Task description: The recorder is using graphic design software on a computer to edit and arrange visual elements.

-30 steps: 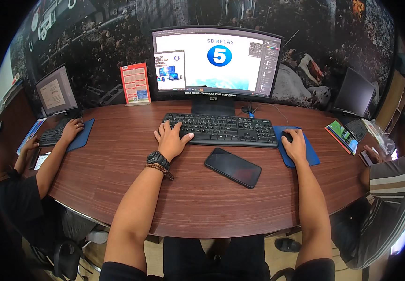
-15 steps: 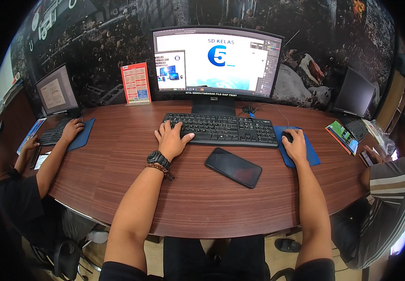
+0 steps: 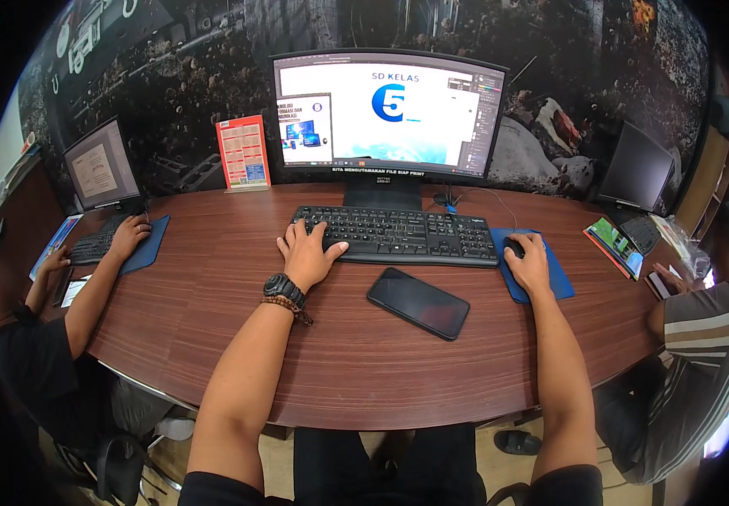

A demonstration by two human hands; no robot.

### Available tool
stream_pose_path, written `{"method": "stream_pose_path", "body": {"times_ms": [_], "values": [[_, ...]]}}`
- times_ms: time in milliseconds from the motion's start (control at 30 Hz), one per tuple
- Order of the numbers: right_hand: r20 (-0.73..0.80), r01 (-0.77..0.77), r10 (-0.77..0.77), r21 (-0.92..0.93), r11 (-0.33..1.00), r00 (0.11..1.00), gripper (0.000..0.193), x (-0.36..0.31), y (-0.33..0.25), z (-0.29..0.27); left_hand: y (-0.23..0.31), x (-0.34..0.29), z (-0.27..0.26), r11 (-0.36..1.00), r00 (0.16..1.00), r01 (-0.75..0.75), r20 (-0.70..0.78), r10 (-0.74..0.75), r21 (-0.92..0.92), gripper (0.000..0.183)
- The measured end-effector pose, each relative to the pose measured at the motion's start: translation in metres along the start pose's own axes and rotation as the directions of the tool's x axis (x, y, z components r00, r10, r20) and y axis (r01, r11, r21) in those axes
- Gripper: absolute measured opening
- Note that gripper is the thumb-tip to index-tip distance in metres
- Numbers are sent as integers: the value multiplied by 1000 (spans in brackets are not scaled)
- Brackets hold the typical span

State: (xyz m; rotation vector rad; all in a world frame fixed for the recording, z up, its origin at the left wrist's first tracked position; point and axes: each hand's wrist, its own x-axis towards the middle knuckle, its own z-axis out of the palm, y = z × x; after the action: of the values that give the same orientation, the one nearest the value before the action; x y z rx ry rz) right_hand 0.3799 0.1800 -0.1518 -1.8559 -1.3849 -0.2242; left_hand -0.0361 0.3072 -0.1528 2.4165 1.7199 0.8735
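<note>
My left hand (image 3: 307, 255) rests over the left end of a black keyboard (image 3: 407, 244), its fingers spread on the keys and the thumb along the front edge. My right hand (image 3: 530, 266) is curled over a black mouse (image 3: 514, 248), which is partly hidden by the fingers. Under the mouse lies a blue mouse pad (image 3: 557, 277). Between my forearms a dark smartphone (image 3: 419, 304) lies at a slant on the table, touched by neither hand. Behind the keyboard stands a wide curved monitor (image 3: 349, 110), showing a design window with a large blue numeral.
A red desk calendar (image 3: 245, 153) stands left of the monitor on the brown wooden table (image 3: 364, 379). At the left, a person (image 3: 36, 346) types at another keyboard. On the right, a person in a striped sleeve (image 3: 702, 320) sits near colourful booklets (image 3: 616, 244) and a dark monitor (image 3: 637, 169).
The whole view has shifted very slightly. Both hands keep their places, the left on the keyboard and the right on the mouse.
</note>
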Motion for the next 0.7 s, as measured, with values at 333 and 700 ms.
{"method": "stream_pose_path", "body": {"times_ms": [333,700], "values": [[15,25,-26,34,999,1000,36,0,0,0,-2,0,1,1000,1000,-14,-20,14,6,68],[4,33,-33,13,999,999,35,1,2,1,1,-1,-1,1000,1000,-7,-6,7,-1,67]]}}
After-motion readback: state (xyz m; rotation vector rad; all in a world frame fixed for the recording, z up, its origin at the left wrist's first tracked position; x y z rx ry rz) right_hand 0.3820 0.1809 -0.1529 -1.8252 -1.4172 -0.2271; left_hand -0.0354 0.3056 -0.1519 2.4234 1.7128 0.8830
